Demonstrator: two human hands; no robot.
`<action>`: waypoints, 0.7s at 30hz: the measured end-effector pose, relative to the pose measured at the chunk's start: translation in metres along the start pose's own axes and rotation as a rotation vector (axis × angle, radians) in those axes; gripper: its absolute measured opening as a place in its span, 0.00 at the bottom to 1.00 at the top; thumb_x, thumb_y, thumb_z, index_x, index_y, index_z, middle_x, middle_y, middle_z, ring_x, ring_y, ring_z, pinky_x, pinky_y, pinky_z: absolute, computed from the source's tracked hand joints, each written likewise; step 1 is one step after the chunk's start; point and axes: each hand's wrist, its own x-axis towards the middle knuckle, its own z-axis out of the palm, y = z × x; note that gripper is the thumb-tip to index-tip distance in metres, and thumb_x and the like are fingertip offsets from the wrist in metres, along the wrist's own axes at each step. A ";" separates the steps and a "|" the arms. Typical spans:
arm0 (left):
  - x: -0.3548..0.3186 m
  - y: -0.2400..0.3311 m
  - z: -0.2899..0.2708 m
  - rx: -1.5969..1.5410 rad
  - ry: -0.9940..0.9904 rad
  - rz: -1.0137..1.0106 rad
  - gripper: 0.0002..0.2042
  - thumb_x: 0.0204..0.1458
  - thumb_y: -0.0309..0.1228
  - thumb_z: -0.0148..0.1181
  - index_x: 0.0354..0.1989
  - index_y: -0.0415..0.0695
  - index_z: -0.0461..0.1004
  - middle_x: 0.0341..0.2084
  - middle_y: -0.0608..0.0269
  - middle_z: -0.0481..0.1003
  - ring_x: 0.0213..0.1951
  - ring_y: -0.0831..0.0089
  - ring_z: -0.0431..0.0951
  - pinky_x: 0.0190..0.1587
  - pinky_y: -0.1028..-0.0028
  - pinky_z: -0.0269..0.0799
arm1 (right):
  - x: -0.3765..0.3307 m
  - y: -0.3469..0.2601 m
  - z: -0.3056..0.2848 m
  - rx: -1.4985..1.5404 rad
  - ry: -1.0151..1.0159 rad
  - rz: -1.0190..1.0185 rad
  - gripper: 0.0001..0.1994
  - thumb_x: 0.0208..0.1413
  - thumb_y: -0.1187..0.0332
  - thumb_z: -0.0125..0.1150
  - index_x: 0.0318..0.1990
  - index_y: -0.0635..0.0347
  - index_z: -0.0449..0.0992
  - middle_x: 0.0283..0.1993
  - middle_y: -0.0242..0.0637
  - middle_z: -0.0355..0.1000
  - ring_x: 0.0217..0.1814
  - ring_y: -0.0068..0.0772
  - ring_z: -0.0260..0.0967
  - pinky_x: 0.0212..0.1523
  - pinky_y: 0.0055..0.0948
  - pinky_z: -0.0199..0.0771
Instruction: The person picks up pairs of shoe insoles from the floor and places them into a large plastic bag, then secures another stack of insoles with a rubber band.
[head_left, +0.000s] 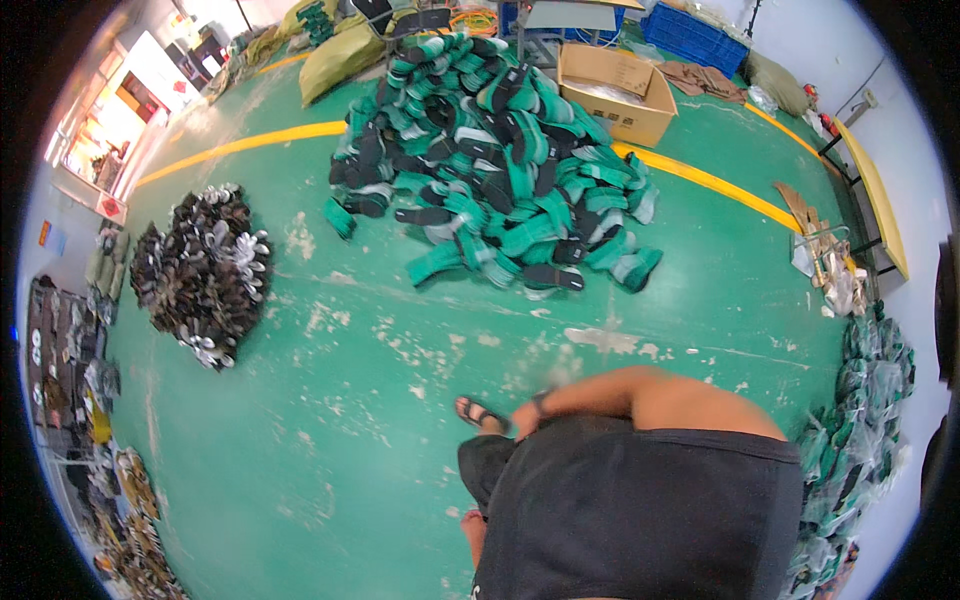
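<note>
Neither hand shows clearly from the head camera. One bare arm crosses in front of the person's black shirt, bent at the elbow, and its wrist carries a dark band; beyond the band the hand dips behind the shirt's edge, so I cannot tell how far its fingers are open or whether they hold anything. Which arm it is cannot be told with certainty, and the other hand is out of sight altogether, hidden under the torso.

Just beside the hidden wrist a foot in a dark strapped sandal stands on the green floor, whose paint is scuffed and flaking in pale patches. A second foot is half cut off by the shirt below.

Well apart from the arm, farther up the floor, lies a big heap of green and black shoe soles. A smaller dark pile with pale pieces sits to the left. Behind the green heap stands an open cardboard box, and a yellow line runs across the floor. Bagged green goods are stacked along the right rim, blurred by the lens.
</note>
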 end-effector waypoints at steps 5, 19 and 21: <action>0.197 0.170 -0.166 0.229 -0.082 -0.072 0.11 0.35 0.17 0.41 0.14 0.43 0.72 0.09 0.65 0.65 0.11 0.76 0.62 0.12 0.76 0.54 | 0.034 0.010 -0.150 0.162 0.489 0.082 0.16 0.45 0.57 0.55 0.20 0.63 0.75 0.21 0.46 0.71 0.21 0.38 0.67 0.20 0.39 0.64; 0.654 0.534 -0.302 0.496 -0.238 0.007 0.12 0.33 0.14 0.41 0.21 0.39 0.74 0.12 0.61 0.69 0.14 0.75 0.67 0.16 0.78 0.60 | 0.358 -0.252 -0.660 0.652 0.521 -0.866 0.15 0.54 0.60 0.52 0.25 0.63 0.64 0.18 0.26 0.57 0.23 0.20 0.54 0.25 0.30 0.60; 0.681 0.543 -0.306 0.590 -0.358 -0.109 0.12 0.34 0.14 0.41 0.21 0.38 0.73 0.12 0.61 0.70 0.14 0.75 0.67 0.16 0.78 0.60 | 0.309 -0.364 -0.723 0.817 0.165 -1.044 0.17 0.53 0.55 0.55 0.25 0.63 0.72 0.22 0.33 0.71 0.24 0.25 0.64 0.24 0.29 0.64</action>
